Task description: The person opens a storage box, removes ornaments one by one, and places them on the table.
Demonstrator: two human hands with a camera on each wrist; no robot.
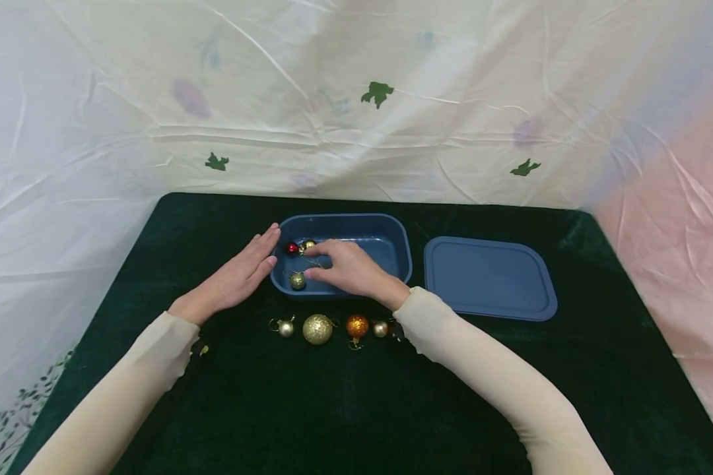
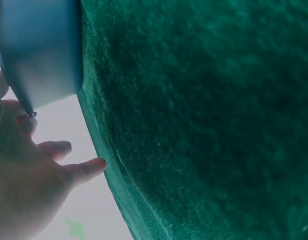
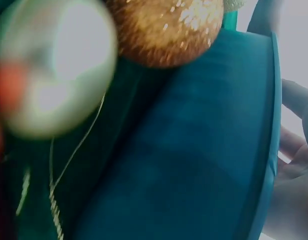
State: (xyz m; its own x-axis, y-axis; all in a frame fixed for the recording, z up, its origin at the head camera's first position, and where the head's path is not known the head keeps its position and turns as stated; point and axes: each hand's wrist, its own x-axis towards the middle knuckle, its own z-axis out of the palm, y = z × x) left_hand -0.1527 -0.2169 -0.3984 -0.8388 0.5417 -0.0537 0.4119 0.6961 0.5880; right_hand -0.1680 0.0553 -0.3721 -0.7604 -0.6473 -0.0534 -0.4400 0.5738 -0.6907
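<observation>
My left hand (image 1: 237, 272), fingers straight, touches the left end of a blue rectangular container (image 1: 386, 254). In the left wrist view its fingers lie by the container's outer wall (image 2: 41, 55). My right hand (image 1: 350, 267) reaches into the container, thumb and index finger apart. Close to its thumb sits a gold glitter bauble (image 1: 298, 281) with a thin string. Beyond the fingertips lie a red bauble (image 1: 293, 248) and a small gold bauble (image 1: 309, 245). The right wrist view shows the right hand (image 3: 299, 175) partly behind the container's wall.
A blue lid (image 1: 490, 277) lies right of the container on a dark green cloth (image 1: 333, 409). In front stand a small pale gold bauble (image 1: 286, 328), a large gold glitter bauble (image 1: 317, 329), an orange bauble (image 1: 357, 326) and another small bauble (image 1: 380, 328). The right sleeve partly hides more.
</observation>
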